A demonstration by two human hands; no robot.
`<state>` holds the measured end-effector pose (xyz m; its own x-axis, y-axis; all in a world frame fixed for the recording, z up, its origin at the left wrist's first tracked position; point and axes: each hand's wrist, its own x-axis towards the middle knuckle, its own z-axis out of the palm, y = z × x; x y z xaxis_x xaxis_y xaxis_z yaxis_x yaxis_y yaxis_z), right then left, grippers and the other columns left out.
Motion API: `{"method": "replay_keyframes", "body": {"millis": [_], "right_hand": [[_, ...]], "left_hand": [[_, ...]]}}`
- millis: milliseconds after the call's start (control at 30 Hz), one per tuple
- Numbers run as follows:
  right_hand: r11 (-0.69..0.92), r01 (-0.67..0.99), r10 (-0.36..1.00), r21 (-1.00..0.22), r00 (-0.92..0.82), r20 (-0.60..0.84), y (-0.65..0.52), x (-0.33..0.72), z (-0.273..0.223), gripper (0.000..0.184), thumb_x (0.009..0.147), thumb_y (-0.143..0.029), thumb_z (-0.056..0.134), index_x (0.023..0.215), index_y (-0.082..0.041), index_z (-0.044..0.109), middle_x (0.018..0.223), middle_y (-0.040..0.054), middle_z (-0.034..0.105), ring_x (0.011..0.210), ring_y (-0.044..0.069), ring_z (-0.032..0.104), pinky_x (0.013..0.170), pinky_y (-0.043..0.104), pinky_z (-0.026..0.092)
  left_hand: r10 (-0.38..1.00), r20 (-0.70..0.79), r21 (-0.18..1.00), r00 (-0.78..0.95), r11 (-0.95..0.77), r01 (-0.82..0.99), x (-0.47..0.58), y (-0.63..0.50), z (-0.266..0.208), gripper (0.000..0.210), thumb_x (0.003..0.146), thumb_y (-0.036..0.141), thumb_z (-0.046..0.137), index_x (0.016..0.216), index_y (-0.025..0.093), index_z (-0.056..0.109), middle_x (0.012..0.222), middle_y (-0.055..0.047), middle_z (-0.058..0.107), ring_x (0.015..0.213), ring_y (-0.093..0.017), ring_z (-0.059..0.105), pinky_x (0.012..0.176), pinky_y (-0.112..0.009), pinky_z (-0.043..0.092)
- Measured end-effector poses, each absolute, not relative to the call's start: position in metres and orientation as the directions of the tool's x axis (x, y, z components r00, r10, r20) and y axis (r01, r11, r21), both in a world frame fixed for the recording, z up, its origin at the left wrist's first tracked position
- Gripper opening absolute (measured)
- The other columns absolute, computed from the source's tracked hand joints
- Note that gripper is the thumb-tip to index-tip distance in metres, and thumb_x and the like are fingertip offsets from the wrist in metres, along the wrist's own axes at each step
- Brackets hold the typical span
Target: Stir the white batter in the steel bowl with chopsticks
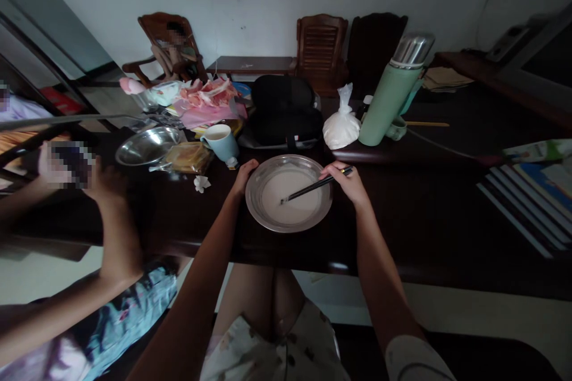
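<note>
A round metal basin (254, 207) stands near the front of the dark table, holding a milky white liquid (274, 187). My left hand (245, 175) is closed on the basin's left rim. In my right hand (347, 183), over the right rim, is a pair of dark chopsticks (310, 188). They slant down to the left, and their tips dip into the liquid. Behind the basin to the right sits a knotted plastic bag of white powder (341, 128).
A light blue mug (222, 144), a shiny metal bowl (147, 147) and raw meat on pink plastic (208, 98) lie to the left. A black case (283, 110) and green thermos (385, 101) stand behind. Books (531, 208) are at right. Another person's hands (100, 178) hold a blurred object at left.
</note>
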<state>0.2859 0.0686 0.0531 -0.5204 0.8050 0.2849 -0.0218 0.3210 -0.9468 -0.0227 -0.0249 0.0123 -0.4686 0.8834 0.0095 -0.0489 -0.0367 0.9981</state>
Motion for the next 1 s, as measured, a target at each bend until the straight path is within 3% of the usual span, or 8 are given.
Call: {"method": "replay_keyframes", "body": {"millis": [200, 400, 600, 733, 867, 1000], "right_hand": [[0.329, -0.009, 0.889, -0.944, -0.335, 0.312, 0.073, 0.291, 0.055, 0.044, 0.084, -0.065, 0.061, 0.073, -0.023, 0.071, 0.062, 0.0028, 0.074, 0.066, 0.023, 0.073, 0.077, 0.039, 0.056], [0.324, -0.015, 0.805, -0.946, -0.521, 0.284, 0.068, 0.286, 0.055, 0.045, 0.08, -0.068, 0.064, 0.075, -0.023, 0.073, 0.068, 0.0027, 0.077, 0.071, 0.023, 0.074, 0.075, 0.037, 0.056], [0.328, -0.016, 0.881, -0.944, -0.355, 0.312, 0.073, 0.29, 0.054, 0.044, 0.085, -0.064, 0.061, 0.075, -0.023, 0.072, 0.061, 0.0028, 0.073, 0.064, 0.022, 0.072, 0.074, 0.037, 0.055], [0.328, -0.01, 0.833, -0.944, -0.468, 0.295, 0.07, 0.288, 0.054, 0.046, 0.083, -0.067, 0.06, 0.074, -0.024, 0.072, 0.062, 0.0022, 0.074, 0.066, 0.021, 0.072, 0.074, 0.037, 0.055], [0.343, -0.035, 0.831, -0.939, -0.454, 0.32, 0.072, 0.285, 0.053, 0.046, 0.08, -0.068, 0.062, 0.081, -0.024, 0.073, 0.067, 0.0022, 0.076, 0.072, 0.023, 0.073, 0.076, 0.037, 0.055], [0.322, -0.027, 0.89, -0.946, -0.333, 0.312, 0.075, 0.289, 0.052, 0.044, 0.085, -0.065, 0.059, 0.077, -0.023, 0.071, 0.059, 0.0022, 0.073, 0.062, 0.021, 0.069, 0.071, 0.036, 0.054]], "left_hand": [[0.883, 0.014, 0.998, -0.47, -0.044, -0.053, -0.022, -0.026, 0.011, 0.031, 0.079, 0.028, 0.064, 0.055, 0.018, 0.048, 0.056, 0.003, 0.041, 0.053, -0.01, 0.035, 0.05, -0.024, 0.03], [0.887, 0.021, 0.997, -0.462, -0.052, -0.055, -0.022, -0.026, 0.012, 0.029, 0.08, 0.026, 0.061, 0.055, 0.018, 0.048, 0.056, 0.003, 0.041, 0.054, -0.011, 0.034, 0.051, -0.024, 0.03], [0.887, 0.014, 0.998, -0.462, -0.039, -0.046, -0.02, -0.027, 0.014, 0.032, 0.082, 0.026, 0.063, 0.055, 0.018, 0.047, 0.056, 0.003, 0.04, 0.054, -0.011, 0.034, 0.052, -0.025, 0.031], [0.847, 0.03, 0.998, -0.531, -0.054, -0.03, -0.018, -0.024, 0.018, 0.029, 0.082, 0.025, 0.063, 0.057, 0.019, 0.049, 0.058, 0.003, 0.045, 0.056, -0.012, 0.039, 0.055, -0.025, 0.034], [0.755, 0.151, 0.983, -0.638, -0.184, 0.015, -0.01, -0.027, 0.038, 0.017, 0.079, 0.026, 0.064, 0.066, 0.02, 0.055, 0.065, 0.001, 0.052, 0.062, -0.013, 0.047, 0.06, -0.025, 0.038], [0.674, 0.374, 0.915, -0.638, -0.381, 0.134, 0.005, -0.061, 0.067, 0.005, 0.078, 0.027, 0.061, 0.076, 0.022, 0.062, 0.08, -0.003, 0.058, 0.079, -0.017, 0.056, 0.069, -0.028, 0.045]]}}
